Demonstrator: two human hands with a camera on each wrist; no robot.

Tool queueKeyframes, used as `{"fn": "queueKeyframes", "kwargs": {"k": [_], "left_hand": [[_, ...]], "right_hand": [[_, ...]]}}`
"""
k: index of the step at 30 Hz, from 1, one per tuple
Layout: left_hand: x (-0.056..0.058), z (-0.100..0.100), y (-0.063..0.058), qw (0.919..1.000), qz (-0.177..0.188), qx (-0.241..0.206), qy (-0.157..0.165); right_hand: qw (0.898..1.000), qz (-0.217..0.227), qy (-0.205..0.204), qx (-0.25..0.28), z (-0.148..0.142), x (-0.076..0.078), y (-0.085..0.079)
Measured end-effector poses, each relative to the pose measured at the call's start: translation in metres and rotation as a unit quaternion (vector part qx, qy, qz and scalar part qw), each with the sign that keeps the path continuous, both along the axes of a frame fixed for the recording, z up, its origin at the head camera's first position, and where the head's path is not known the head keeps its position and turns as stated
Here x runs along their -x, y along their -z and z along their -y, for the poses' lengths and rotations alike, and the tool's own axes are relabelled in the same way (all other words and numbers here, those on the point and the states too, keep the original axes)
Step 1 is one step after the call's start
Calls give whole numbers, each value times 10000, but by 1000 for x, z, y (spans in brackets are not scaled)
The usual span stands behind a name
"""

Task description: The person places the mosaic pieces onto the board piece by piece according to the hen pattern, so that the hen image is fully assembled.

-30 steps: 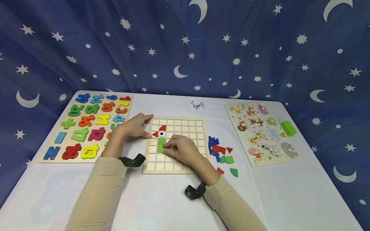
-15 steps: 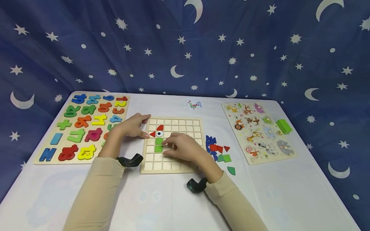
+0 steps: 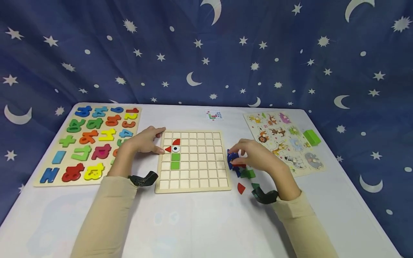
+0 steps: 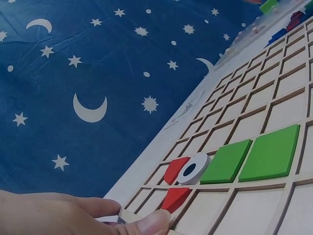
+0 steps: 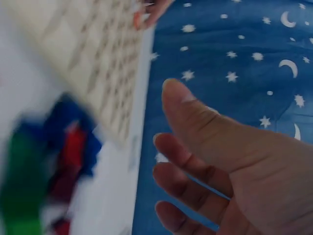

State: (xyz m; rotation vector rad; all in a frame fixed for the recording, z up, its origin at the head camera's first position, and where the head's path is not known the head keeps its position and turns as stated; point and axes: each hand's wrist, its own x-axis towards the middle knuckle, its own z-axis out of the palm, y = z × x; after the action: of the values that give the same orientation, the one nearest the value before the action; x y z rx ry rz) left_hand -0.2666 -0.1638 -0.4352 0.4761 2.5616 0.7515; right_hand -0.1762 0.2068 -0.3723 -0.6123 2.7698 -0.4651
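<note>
The wooden grid board (image 3: 200,161) lies mid-table. In its left part sit a red quarter-round piece (image 3: 176,142), a red triangle (image 3: 168,149), a white eye piece (image 4: 193,169) and two green squares, one (image 4: 270,152) below the other (image 3: 175,157). My left hand (image 3: 145,141) rests on the board's upper left edge, thumb and finger spread. Over the loose pieces at the board's right hovers my right hand (image 3: 255,154), its fingers relaxed and holding nothing in the right wrist view. Blue pieces (image 3: 231,157) and a green square (image 3: 247,173) lie beneath it, partly hidden.
A number puzzle board (image 3: 87,143) stands to the left. On the right are an animal puzzle board (image 3: 290,139) and a green block (image 3: 311,137). A small picture card (image 3: 214,114) lies behind the grid. One red piece (image 3: 241,188) lies nearer the front.
My right hand has left the green squares on the board and moved right, over the loose pieces. The left hand has stayed at the board's edge.
</note>
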Motion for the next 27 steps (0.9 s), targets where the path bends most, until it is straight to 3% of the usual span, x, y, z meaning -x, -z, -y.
{"fn": "queueKeyframes", "kwargs": {"k": [5,10,27], "left_hand": [[-2,2,1,10000,-43,-55,-12],[-3,1,0,9999,-100,-83,-26],[-1,1,1,10000,-87,-35,-15]], "right_hand": [[9989,41,228,-403,-28,-20,13],[9975,-228,280,-614,-39,-31,23],[9937,-555,160,-964,-33,-30,34]]}}
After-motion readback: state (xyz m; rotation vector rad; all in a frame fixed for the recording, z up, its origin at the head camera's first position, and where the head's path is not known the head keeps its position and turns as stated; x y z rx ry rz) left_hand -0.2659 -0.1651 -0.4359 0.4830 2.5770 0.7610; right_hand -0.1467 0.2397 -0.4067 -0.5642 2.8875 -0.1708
